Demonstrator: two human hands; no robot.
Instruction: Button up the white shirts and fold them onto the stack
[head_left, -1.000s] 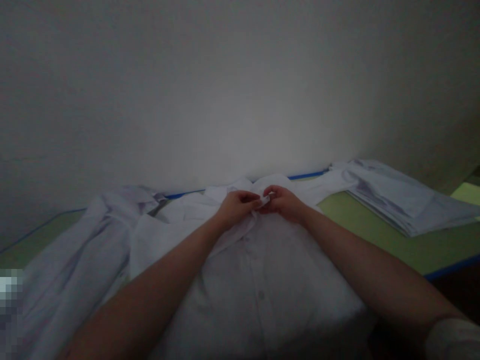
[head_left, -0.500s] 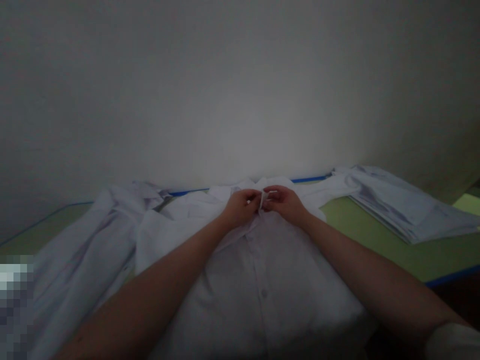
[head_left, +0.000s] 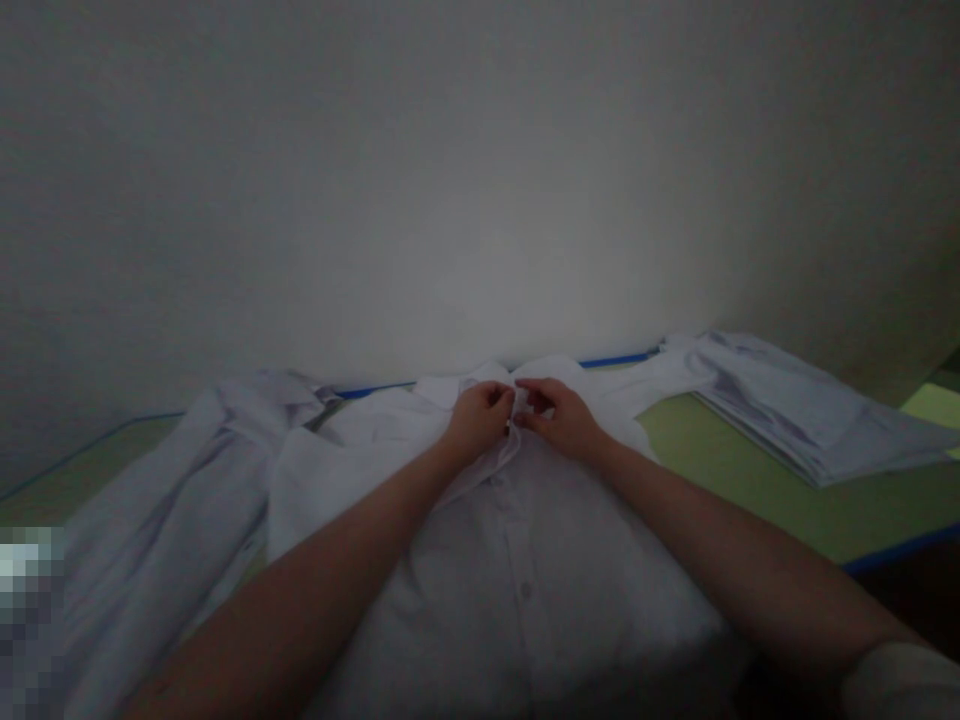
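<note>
A white button-up shirt (head_left: 570, 560) lies front side up before me, its buttoned placket running toward my body. My left hand (head_left: 480, 415) is closed on the edge of the shirt's front near the collar, thumb and fingers pinched together. Just to its right, my right hand (head_left: 556, 412) has its thumb and forefinger curled about the same upper placket, fingertips at the cloth edge. A button (head_left: 526, 591) shows lower down the front. Whether a button sits between my fingertips is too dark and small to make out.
The shirt rests on a green table (head_left: 757, 480) with a blue edge, pushed against a grey wall (head_left: 480, 200). More white garments (head_left: 180, 500) lie heaped at the left. A stack of folded white shirts (head_left: 810, 410) lies at the right, touching the sleeve.
Both hands have shifted slightly left. My right fingertips have drawn a little apart from the left ones, and the placket edge between them now hangs in a looser curve.
</note>
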